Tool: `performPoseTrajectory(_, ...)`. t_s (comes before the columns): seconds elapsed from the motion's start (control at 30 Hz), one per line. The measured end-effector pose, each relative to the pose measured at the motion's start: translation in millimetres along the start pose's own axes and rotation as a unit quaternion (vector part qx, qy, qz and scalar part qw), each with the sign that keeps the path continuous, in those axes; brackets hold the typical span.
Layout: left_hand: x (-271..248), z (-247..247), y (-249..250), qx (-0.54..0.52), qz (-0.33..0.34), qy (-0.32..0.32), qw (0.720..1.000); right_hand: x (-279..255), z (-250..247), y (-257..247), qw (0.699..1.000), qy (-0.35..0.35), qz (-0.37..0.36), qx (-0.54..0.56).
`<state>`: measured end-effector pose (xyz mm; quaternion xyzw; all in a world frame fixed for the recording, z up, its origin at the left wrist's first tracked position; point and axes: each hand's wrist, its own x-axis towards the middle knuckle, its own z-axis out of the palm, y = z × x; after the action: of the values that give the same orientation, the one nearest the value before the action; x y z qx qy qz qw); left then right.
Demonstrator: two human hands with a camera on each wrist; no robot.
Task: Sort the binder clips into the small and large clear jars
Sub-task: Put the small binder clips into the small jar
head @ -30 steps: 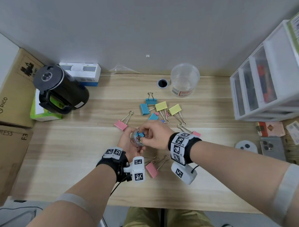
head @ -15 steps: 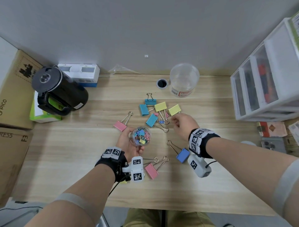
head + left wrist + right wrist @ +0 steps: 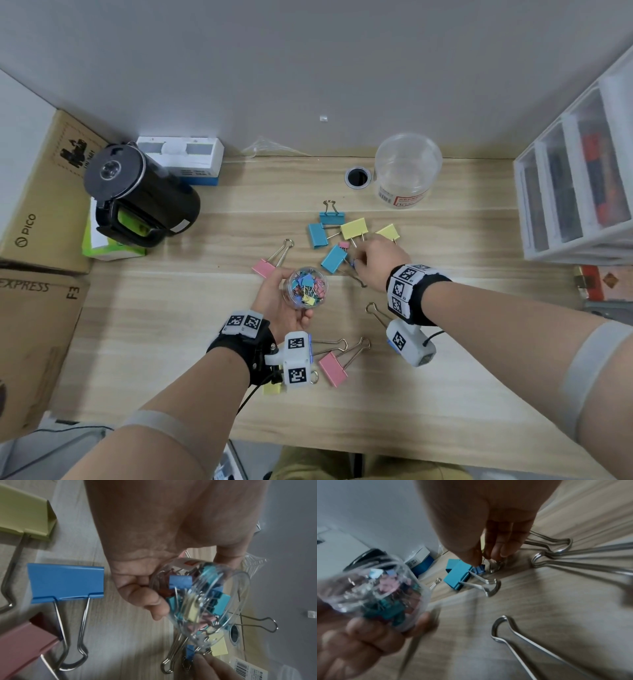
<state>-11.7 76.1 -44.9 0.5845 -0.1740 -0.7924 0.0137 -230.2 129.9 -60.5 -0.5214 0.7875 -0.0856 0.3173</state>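
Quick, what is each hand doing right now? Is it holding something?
Left hand: holding the small clear jar, which is full of little clips.
Right hand: fingers pinching a tiny blue clip down on the desk.

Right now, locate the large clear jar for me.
In the head view the large clear jar stands empty at the desk's back edge, right of centre, beside the round cable hole and behind the scattered clips.

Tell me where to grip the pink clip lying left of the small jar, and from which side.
Judging by its pose, pinch the pink clip across its flat body from above: it lies flat, wire handles folded away toward the wall, the near-left side open.
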Motion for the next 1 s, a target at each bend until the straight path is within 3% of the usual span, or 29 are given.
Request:
performPoseTrajectory(0.17,4,2,3,0.003,0.004,0.007,1.000,-1,-10,-5,0.978,0.023,0.039,0.202)
performPoseTrajectory(0.27,8,5,6,0.006,0.004,0.013,1.000,-3,-17,-21,0.948,-0.029,0.038,0.313)
performPoseTrajectory(0.4,8,12,9,0.008,0.004,0.011,1.000,-15,-21,-47,0.940,-0.109,-0.032,0.321)
performPoseTrajectory(0.5,6,13,11,0.002,0.003,0.013,1.000,-7,-17,-38,0.938,-0.045,0.020,0.342)
performPoseTrajectory(0.57,6,10,12,-0.007,0.007,0.007,1.000,-1,-18,-22,0.952,0.015,0.076,0.297)
performPoseTrajectory(0.7,2,3,11,-0.016,0.018,-0.012,1.000,-4,-21,9,0.991,0.010,0.084,0.107)
performPoseTrajectory(0.87,0,-5,8,-0.021,0.005,-0.023,1.000,2,-9,24,0.999,0.008,0.036,-0.022)
performPoseTrajectory(1.0,0,-7,7,-0.015,0.002,-0.022,1.000,8,0,24,0.997,0.026,0.055,-0.047)
